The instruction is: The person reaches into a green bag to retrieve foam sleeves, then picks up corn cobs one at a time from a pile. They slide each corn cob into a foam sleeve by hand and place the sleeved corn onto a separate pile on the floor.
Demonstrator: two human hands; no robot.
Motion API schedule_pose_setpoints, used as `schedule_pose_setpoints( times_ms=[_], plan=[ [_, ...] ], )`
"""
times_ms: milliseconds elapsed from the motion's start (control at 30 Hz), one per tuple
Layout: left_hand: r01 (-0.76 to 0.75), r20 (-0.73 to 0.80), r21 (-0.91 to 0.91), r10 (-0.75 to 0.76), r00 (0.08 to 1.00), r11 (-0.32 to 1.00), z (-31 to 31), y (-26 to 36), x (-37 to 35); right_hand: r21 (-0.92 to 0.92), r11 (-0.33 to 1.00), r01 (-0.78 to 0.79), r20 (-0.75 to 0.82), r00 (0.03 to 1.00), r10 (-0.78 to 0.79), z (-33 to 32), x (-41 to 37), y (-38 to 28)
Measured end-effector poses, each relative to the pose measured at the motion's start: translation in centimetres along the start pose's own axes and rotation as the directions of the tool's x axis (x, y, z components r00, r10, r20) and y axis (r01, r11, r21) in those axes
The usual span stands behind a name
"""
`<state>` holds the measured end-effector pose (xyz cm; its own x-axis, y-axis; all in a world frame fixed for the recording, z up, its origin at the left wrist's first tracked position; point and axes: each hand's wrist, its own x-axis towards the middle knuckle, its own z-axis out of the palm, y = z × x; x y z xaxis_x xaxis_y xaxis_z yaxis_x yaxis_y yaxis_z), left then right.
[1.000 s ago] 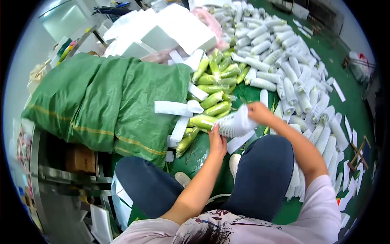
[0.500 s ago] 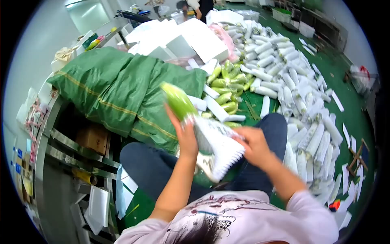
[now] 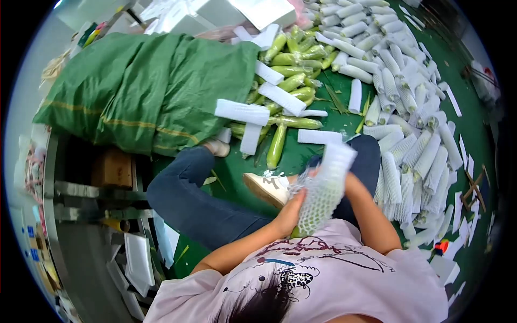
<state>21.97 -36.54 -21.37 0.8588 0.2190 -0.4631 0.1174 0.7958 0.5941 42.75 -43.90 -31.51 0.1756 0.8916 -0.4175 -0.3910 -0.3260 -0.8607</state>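
Note:
In front of my chest is a long green vegetable in a white foam net sleeve (image 3: 321, 199), tilted, with a bit of green showing at its lower end. My left hand (image 3: 291, 213) is closed round its left side near the lower part. My right hand (image 3: 350, 185) is at its right side, fingers mostly hidden behind the net, apparently gripping it. Beyond my shoe lies a bare green vegetable in clear film (image 3: 277, 145). Past it is a pile of film-wrapped green vegetables (image 3: 293, 71), with loose white foam sleeves (image 3: 242, 112) lying on and beside them.
A big green woven sack (image 3: 145, 86) lies at the left. Many net-sleeved vegetables (image 3: 414, 156) are heaped at the right. White foam boxes (image 3: 269, 12) stand at the back. A metal rack (image 3: 91, 202) is on my left, and an orange-red object (image 3: 441, 246) lies on the right floor.
The vegetable has come closer to my chest and turned, its sleeve now covering nearly all of it. Both hands have moved with it. The view has tipped downward.

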Motion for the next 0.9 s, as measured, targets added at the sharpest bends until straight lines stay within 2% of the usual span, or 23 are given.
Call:
schedule_pose_setpoints(
  times_ms=[33,67,133,200,233,267,300,333,367,400,467,500,533,567,600,633,667,700,767,867,900],
  plan=[
    [0.010,-0.068,-0.063,-0.014,0.998,0.998,-0.6,0.3,-0.3,-0.041,0.999,0.001,-0.093,0.996,-0.004,4.5,-3.7,-3.7],
    [0.016,-0.135,-0.122,-0.032,0.990,0.992,-1.4,0.4,-0.6,-0.172,0.980,0.103,-0.061,0.991,-0.115,4.6,-3.4,0.5],
    [0.138,-0.150,-0.098,-0.152,0.977,0.986,-4.2,-1.0,-2.0,-0.131,0.988,-0.082,-0.169,0.984,0.059,6.3,-6.1,1.4],
    [0.096,-0.121,0.234,-0.069,0.990,0.968,-6.1,-1.8,-3.6,0.008,0.979,0.203,-0.331,0.925,-0.189,5.8,-6.0,0.6],
    [0.068,-0.087,0.391,-0.037,0.995,0.918,-6.8,-1.7,-4.0,0.270,0.951,0.153,-0.238,0.967,-0.089,5.5,-5.8,-0.9],
    [0.041,-0.054,0.445,-0.019,0.998,0.895,-7.2,-1.3,-3.9,0.506,0.859,0.080,-0.121,0.992,-0.021,5.4,-5.8,-2.2],
    [-0.001,-0.015,0.495,0.010,1.000,0.869,-7.5,-1.0,-3.5,0.820,0.572,-0.034,0.004,0.999,0.054,6.3,-5.7,-2.3],
    [-0.052,0.030,0.545,0.043,0.999,0.837,-7.6,-0.7,-2.6,0.901,0.417,-0.120,0.096,0.992,0.078,7.2,-5.6,-1.8],
    [0.066,-0.150,0.611,0.033,0.988,0.789,-7.0,-0.5,-1.3,0.740,0.673,0.009,-0.059,0.997,0.052,7.8,-5.0,-1.9],
    [0.197,-0.327,0.652,0.037,0.944,0.732,-6.1,-0.1,0.3,0.495,0.862,0.107,-0.198,0.980,-0.008,8.5,-4.7,-2.6],
    [-0.055,0.028,0.754,0.051,0.998,0.654,-6.0,-0.5,4.2,0.260,0.945,0.200,-0.398,0.914,-0.083,6.2,-3.2,-4.8],
    [0.219,-0.001,0.487,-0.250,0.968,0.846,-5.2,-0.9,6.3,0.200,0.957,0.212,-0.539,0.839,-0.073,3.9,-3.1,-5.3],
    [0.340,0.045,0.397,-0.388,0.921,0.853,-4.5,-0.4,8.4,0.089,0.965,0.246,-0.678,0.725,-0.122,1.1,-3.6,-6.0],
    [0.275,0.047,0.467,-0.333,0.942,0.841,-4.8,-0.4,10.4,0.059,0.944,0.324,-0.770,0.617,-0.163,-1.9,-4.4,-6.7],
    [0.207,0.047,0.529,-0.272,0.961,0.823,-5.6,-0.6,12.4,-0.010,0.969,0.247,-0.823,0.548,-0.148,-4.8,-6.2,-7.5],
    [0.148,-0.018,0.525,-0.163,0.986,0.838,-6.4,-0.6,14.0,-0.256,0.967,-0.001,-0.859,0.458,-0.227,-7.9,-8.4,-7.5],
    [0.087,-0.088,0.528,-0.047,0.995,0.845,-7.1,-0.2,15.2,-0.614,0.723,-0.316,-0.783,0.358,-0.509,-10.4,-10.3,-6.6],
    [0.084,-0.167,0.463,-0.007,0.986,0.883,-7.5,0.6,16.1,-0.643,0.613,-0.459,-0.763,0.319,-0.562,-12.4,-11.5,-5.6],
    [0.086,-0.270,0.385,0.023,0.963,0.919,-9.0,1.5,16.9,-0.554,0.484,-0.677,-0.811,0.307,-0.499,-18.0,-13.0,0.7],
    [0.115,-0.321,0.363,0.008,0.947,0.925,-10.6,1.8,17.6,-0.720,0.281,-0.635,-0.547,0.269,-0.792,-21.3,-7.5,-0.5],
    [0.144,-0.336,0.364,-0.014,0.942,0.920,-11.0,1.7,17.2,-0.766,0.434,-0.473,-0.599,0.282,-0.750,-22.2,-4.4,-1.8]
  ],
)
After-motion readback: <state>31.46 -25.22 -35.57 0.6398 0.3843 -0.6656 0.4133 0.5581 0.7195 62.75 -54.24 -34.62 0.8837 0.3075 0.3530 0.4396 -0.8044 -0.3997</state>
